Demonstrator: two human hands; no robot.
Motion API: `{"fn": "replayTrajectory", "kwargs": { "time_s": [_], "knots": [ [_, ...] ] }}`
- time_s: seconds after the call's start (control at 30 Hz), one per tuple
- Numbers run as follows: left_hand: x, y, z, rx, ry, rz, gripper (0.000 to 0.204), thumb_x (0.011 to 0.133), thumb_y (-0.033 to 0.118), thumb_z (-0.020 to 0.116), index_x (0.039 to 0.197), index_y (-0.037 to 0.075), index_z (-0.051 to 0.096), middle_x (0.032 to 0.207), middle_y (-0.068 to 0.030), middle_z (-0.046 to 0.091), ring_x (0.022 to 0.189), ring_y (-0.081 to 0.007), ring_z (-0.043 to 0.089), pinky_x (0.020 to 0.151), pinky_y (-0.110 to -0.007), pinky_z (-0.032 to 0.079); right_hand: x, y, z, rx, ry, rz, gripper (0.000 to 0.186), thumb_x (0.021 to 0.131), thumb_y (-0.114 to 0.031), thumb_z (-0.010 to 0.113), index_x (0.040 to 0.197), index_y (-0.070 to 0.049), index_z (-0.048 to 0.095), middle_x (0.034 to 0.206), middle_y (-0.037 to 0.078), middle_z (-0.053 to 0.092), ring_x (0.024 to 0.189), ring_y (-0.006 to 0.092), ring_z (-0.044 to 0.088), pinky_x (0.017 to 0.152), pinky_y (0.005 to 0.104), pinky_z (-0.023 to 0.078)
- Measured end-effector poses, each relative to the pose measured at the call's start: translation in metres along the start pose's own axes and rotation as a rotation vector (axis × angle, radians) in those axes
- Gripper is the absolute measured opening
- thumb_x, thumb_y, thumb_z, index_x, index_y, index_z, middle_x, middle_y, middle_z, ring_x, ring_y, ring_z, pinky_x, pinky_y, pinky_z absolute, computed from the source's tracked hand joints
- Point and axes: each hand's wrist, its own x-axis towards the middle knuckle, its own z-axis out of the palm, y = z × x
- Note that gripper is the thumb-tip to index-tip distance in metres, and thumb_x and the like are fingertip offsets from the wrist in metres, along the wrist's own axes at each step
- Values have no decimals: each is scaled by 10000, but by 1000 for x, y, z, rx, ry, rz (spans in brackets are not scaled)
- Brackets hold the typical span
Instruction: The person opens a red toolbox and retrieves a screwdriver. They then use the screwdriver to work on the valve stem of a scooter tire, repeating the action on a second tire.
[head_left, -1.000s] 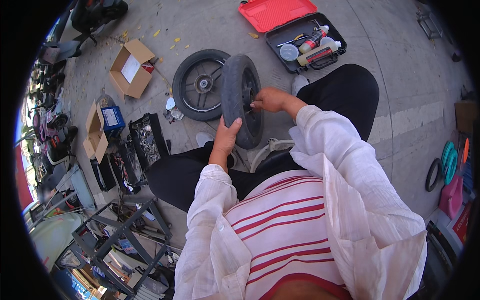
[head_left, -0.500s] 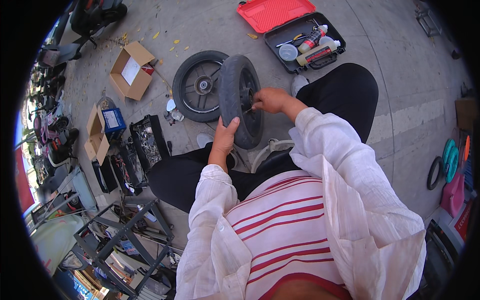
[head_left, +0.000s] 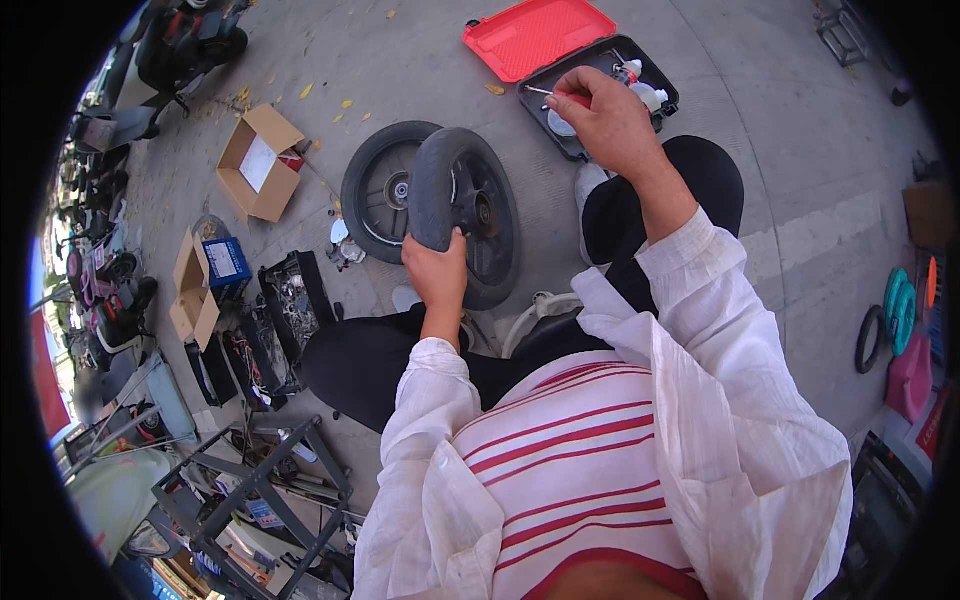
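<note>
My left hand (head_left: 438, 275) grips the near edge of a black-tyred wheel (head_left: 432, 190), its fingers around the tyre. That wheel stands tilted upright between my legs, its dark spokes and hub facing right. It leans over a second spoked wheel (head_left: 360, 205) that lies on the ground behind it. My right hand (head_left: 618, 125) is raised to the right, in front of the open toolbox (head_left: 585, 58). Its fingers are closed on a screwdriver (head_left: 572, 98) with a red handle and a thin shaft pointing left. My right hand hides part of the toolbox's contents.
The toolbox's red lid (head_left: 540, 40) lies back on the paving. To the left stand an open cardboard box (head_left: 262, 165), a blue box (head_left: 228, 262) and a black tray of small metal parts (head_left: 297, 290). A metal frame (head_left: 260, 490) is at the lower left; parked scooters (head_left: 190, 50) stand beyond.
My right hand has left the wheel's hub and risen up and right to the toolbox, screwdriver in it. My left hand keeps its hold; the wheel has turned slightly, showing more of its face.
</note>
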Motion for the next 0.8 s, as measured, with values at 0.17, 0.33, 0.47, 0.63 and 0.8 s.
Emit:
{"fn": "replayTrajectory", "kwargs": {
  "time_s": [0.17,0.33,0.47,0.63,0.8],
  "knots": [
    [9,11,-1,54,-9,4,698,720,383,740,1181,-70,476,1138,-260,549,1033,-422,557,880,-465,455,12,12,-20,78,59,-54,281,829,-276,692,929,-17,647,859,138,677,794,274,652,712,357,500],
    [18,9,-2,48,1,29,649,712,380,742,1142,-50,515,1086,-255,576,1004,-418,571,854,-463,462,12,19,-9,128,56,-27,276,827,-268,694,927,-15,647,858,143,676,797,267,656,716,354,501],
    [20,3,1,14,24,66,630,705,368,745,1128,-45,528,1065,-249,586,995,-421,574,848,-461,460,14,18,-10,109,64,-31,283,823,-273,698,930,-17,646,862,144,676,801,276,654,724,350,502],
    [14,-4,1,1,38,104,630,701,370,747,1134,-33,531,1067,-244,585,987,-423,573,847,-461,458,11,23,-9,73,44,-37,246,870,-226,665,964,-3,620,841,79,658,775,159,618,712,284,487],
    [9,-7,0,-31,20,130,634,694,375,752,1140,-15,527,1060,-249,583,982,-427,570,854,-464,454,2,19,-7,95,-3,-14,227,867,-216,660,950,-7,625,833,94,659,774,186,630,704,298,489]
  ]
}}
